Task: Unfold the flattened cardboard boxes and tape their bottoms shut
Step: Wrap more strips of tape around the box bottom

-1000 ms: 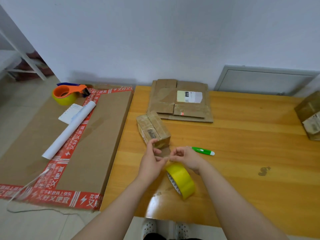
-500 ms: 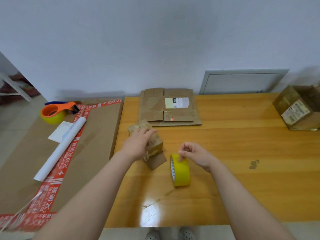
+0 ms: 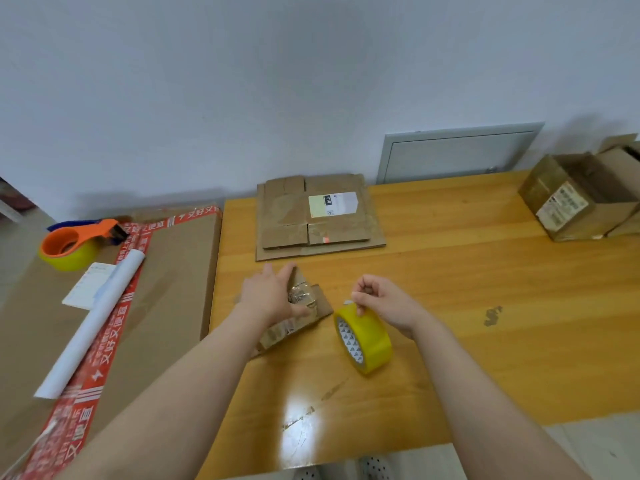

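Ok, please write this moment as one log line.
left hand: rests on small brown cardboard box | right hand: pinches end of yellow tape roll

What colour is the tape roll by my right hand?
The tape roll is yellow, its inner core white with small dark marks; the head view shows it.

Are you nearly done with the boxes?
About midway, I'd guess. One open brown cardboard box at the far right stands unfolded; its bottom is hidden. The left hand rests on a small brown cardboard box while the right hand pinches at the yellow tape roll. The stack of flattened cardboard boxes at the back waits.
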